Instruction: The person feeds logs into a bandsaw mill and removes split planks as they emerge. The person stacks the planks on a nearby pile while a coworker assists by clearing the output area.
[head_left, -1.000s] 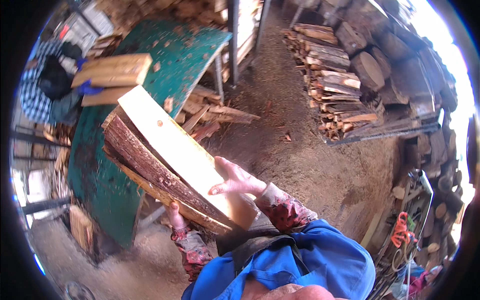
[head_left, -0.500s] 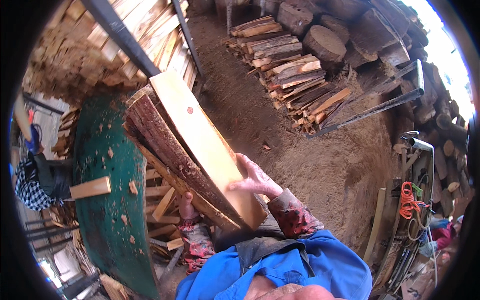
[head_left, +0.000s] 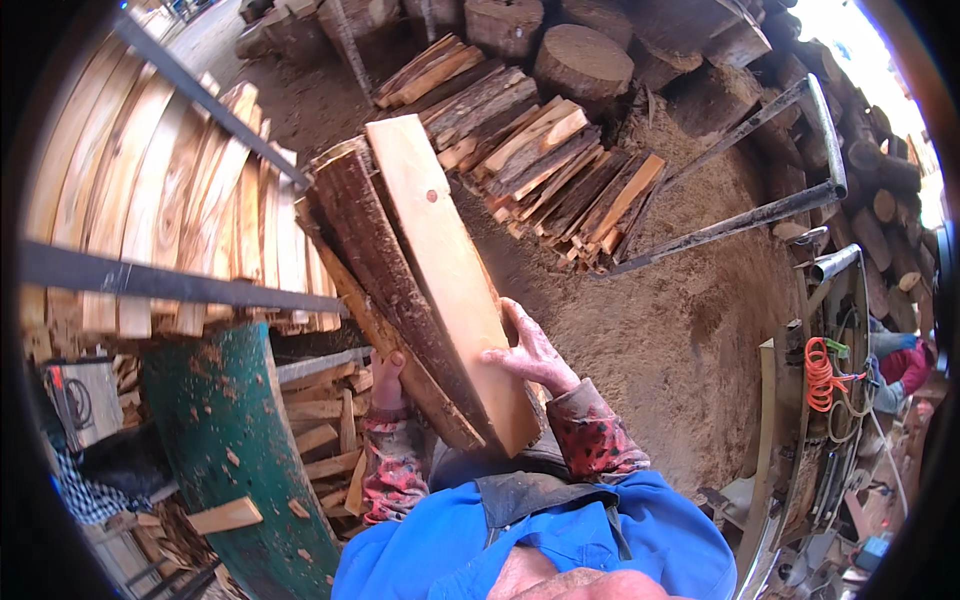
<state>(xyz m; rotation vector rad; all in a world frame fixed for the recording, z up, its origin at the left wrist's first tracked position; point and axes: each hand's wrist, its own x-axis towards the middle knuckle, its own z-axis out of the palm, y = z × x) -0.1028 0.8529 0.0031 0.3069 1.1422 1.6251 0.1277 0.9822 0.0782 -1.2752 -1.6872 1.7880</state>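
Note:
I carry an armful of split firewood in front of my body, several long pieces side by side. On its right is a pale, smooth-faced piece [head_left: 440, 255] with a small knot. Next to that lies a piece covered in dark bark [head_left: 372, 235], and a narrower one [head_left: 425, 400] runs along the left side. My right hand [head_left: 532, 352] clasps the pale piece's right side, thumb on its face. My left hand [head_left: 388, 380] holds the bundle's left side from beneath, its fingers mostly hidden.
Stacked split wood [head_left: 150, 200] fills a rack with dark metal bars [head_left: 190, 282] at left. Below it is a green curved metal sheet [head_left: 225, 420] littered with chips. More firewood [head_left: 530, 150] and logs [head_left: 583, 62] lie ahead. A metal frame [head_left: 740, 225] juts out at right. A person's checked sleeve [head_left: 90, 490] shows far left.
My view has turned and come nearer the left rack, whose stacked wood now looks larger. The bundle points more straight ahead, with both hands still gripping it.

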